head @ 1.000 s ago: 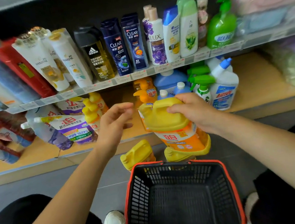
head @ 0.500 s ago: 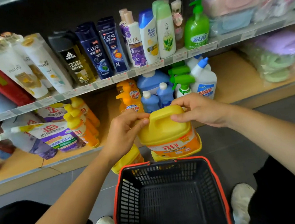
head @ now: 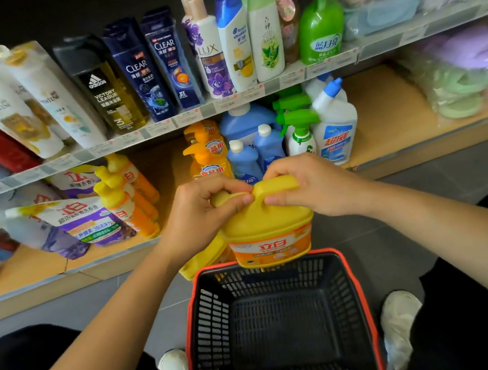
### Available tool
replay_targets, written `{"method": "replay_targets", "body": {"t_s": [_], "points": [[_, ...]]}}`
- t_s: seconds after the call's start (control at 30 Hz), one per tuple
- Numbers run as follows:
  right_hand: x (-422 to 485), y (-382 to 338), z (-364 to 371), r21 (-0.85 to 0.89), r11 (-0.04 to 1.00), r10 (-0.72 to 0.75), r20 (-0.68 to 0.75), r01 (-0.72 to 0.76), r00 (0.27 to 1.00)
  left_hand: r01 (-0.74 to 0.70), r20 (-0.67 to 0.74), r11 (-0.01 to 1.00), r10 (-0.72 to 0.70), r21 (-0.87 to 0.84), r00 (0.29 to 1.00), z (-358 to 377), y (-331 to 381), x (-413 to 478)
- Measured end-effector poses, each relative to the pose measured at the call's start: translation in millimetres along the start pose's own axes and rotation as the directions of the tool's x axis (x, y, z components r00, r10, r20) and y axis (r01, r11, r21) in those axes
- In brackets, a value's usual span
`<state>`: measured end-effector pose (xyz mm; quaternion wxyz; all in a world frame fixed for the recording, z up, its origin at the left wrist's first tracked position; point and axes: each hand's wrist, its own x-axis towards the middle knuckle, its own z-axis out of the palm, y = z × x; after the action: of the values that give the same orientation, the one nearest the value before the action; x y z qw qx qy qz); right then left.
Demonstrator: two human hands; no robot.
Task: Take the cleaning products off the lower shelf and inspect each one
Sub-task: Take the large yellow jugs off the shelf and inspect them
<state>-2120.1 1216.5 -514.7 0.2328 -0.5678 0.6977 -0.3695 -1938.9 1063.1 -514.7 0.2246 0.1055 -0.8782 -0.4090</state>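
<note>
Left hand [head: 206, 211]: fingers and thumb curled round the cap [head: 219, 198] at the near-left top of the yellow jug [head: 269, 227]. Looks like a check of the seal, or a steadying hold.

Right hand [head: 308, 189]: fingers wrapped over the moulded handle [head: 276, 184], probably taking the weight. Both hands closed on the same jug, none free.

Jug upright, label toward the head camera, clear of the lower shelf [head: 380, 106] and held over the far rim of the basket [head: 191, 314]. That position suits reading the label. Judged mid-inspection.

Second yellow jug [head: 203, 260] lies tilted on the floor between the shelf's front edge and the basket's far left corner, partly hidden by the held jug.

On the lower shelf, mid-span near the front edge:
- orange pump bottles [head: 208, 155]
- blue bottles [head: 242, 160]
- green trigger sprayer [head: 299, 122]
- white bottle [head: 334, 130] with a blue nozzle

Toward the left end: slim orange bottles [head: 127, 196] and leaning refill pouches [head: 81, 220]. Most products not yet taken down, so the task reads as early.

Upper shelf [head: 138, 133] carries shampoos, outside the task.
</note>
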Motion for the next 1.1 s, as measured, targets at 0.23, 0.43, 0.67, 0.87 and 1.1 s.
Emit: {"method": "replay_targets", "body": {"t_s": [0.23,0.43,0.67,0.87,1.1], "points": [[4,9,-18,0.03,0.999,0.023,-0.026,-0.022,0.999,0.177,0.213,0.955,-0.127,-0.238,0.969,-20,-26,-6],[5,10,-29,0.163,0.987,0.0,-0.019,0.003,1.0,0.217,0.136,0.899,-0.177,-0.382,0.975,-1,-29,-4],[6,15,-40,0.545,0.838,-0.04,0.064,-0.001,0.997,0.283,0.204,0.673,-0.196,-0.684,0.959,12,-15,-2],[7,14,-40,0.691,0.722,-0.08,0.138,-0.038,0.987,0.354,0.39,0.544,-0.053,-0.761,0.919,-1,-6,6],[6,11,-38,0.66,0.751,-0.03,0.049,-0.01,0.998,0.14,0.056,0.76,-0.135,-0.635,0.989,-4,-4,0]]}}
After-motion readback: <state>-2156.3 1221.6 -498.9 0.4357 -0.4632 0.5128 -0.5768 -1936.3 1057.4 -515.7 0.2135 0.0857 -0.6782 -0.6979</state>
